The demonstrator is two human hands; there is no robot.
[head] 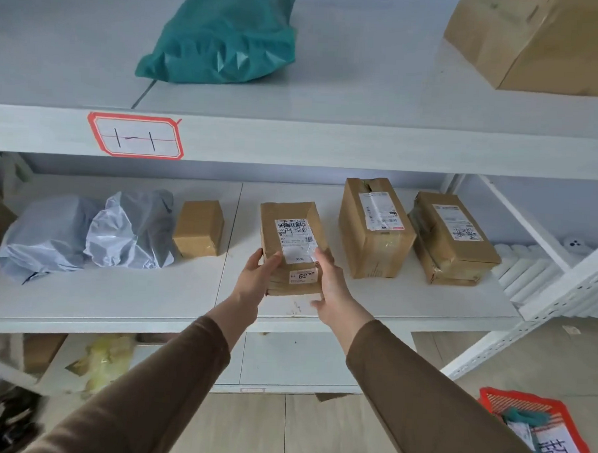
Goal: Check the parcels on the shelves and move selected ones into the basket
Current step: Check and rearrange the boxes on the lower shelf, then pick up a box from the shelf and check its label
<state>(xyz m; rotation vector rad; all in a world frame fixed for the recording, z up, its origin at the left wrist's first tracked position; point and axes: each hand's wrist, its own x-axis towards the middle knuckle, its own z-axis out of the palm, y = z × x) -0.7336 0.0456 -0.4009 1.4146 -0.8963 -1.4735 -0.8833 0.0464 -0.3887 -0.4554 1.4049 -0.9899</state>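
Note:
A brown cardboard parcel [292, 239] with a white shipping label lies on the middle shelf [116, 300]. My left hand [256, 279] grips its near left corner and my right hand [332, 289] grips its near right side. Both thumbs rest on top of the box. Two more taped brown boxes [376, 229] [453, 240] lie to its right. A small plain box [199, 228] stands to its left. The red basket [538, 432] sits on the floor at the lower right, holding a teal bag and a paper sign.
Two pale grey poly bags [85, 230] lie at the shelf's left. On the upper shelf rest a teal bag [223, 38] and a large brown box [538, 41]. A "1-1" label [135, 137] marks the shelf edge. White rolls [525, 270] lie behind the right upright.

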